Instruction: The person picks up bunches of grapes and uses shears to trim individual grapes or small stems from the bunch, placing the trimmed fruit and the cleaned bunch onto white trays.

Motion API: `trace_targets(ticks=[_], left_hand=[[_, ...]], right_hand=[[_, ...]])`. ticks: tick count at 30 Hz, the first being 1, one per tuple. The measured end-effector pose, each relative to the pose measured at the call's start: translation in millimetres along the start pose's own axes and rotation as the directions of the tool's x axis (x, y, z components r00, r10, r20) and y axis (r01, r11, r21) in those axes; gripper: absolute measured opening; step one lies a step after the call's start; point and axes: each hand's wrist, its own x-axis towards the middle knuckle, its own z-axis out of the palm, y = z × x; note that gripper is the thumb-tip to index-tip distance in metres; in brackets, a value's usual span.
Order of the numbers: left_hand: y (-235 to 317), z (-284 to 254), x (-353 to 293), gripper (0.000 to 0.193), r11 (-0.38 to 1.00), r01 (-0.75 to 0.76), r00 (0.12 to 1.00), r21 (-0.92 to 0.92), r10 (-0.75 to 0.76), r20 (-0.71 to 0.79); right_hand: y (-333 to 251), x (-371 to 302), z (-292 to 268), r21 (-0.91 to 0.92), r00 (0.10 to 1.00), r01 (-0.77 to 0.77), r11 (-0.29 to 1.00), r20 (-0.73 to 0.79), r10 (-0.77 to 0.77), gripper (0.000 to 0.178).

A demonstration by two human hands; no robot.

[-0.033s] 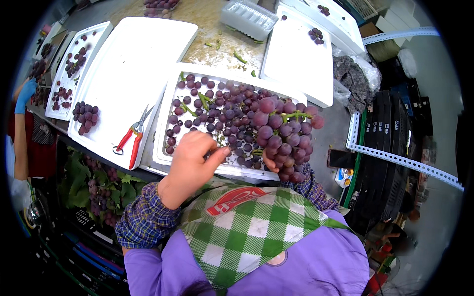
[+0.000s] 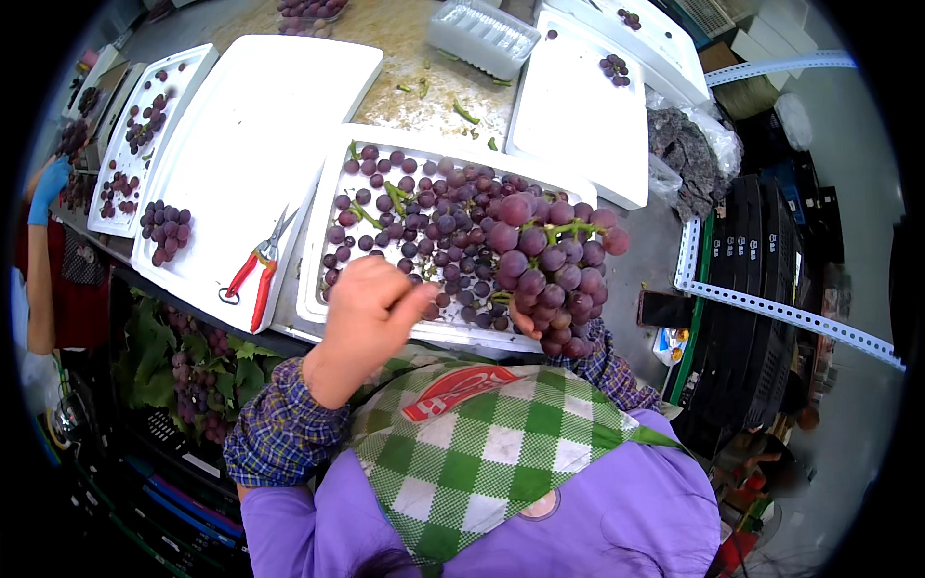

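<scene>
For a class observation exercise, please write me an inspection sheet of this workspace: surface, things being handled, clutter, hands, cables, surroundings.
Surface: stained table, partly covered by white trays.
Things handled: large grape bunch held at the right end of the front tray, which contains many loose grapes; red-handled shears lie on the left tray.
Clutter: green stem pieces and a clear plastic container behind the front tray.
Hands: right hand, partly hidden, supports the bunch; left hand above the front tray, grip unclear.
Cables: nothing seen.
Surroundings: black crates right; a co-worker's blue-gloved hand far left.
</scene>
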Motion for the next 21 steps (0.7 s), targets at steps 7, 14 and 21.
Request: trace_targets(ticks=[7,14,21], left_hand=[[-47.9,-44.0,-23.0,0.054,0.815,0.299,0.951,0.495,-0.212,-0.225],[-108.2,-61.5,-76.1,0.071,0.68,0.475,0.858,0.558,-0.5,-0.121],[-100.3,-61.7,-71.1,0.075,0.629,0.488,0.851,0.604,-0.496,-0.17]], right_hand=[[3.6,-6.5,0.2,0.019,1.0,-0.017,1.0,0.02,0.017,0.055],[4.2,-9.7,-0.5,0.029,0.997,-0.053,0.998,0.053,0.052,0.055],[7.1,-9.1,1.3,0.034,0.995,-0.071,0.997,0.072,0.068,0.056]])
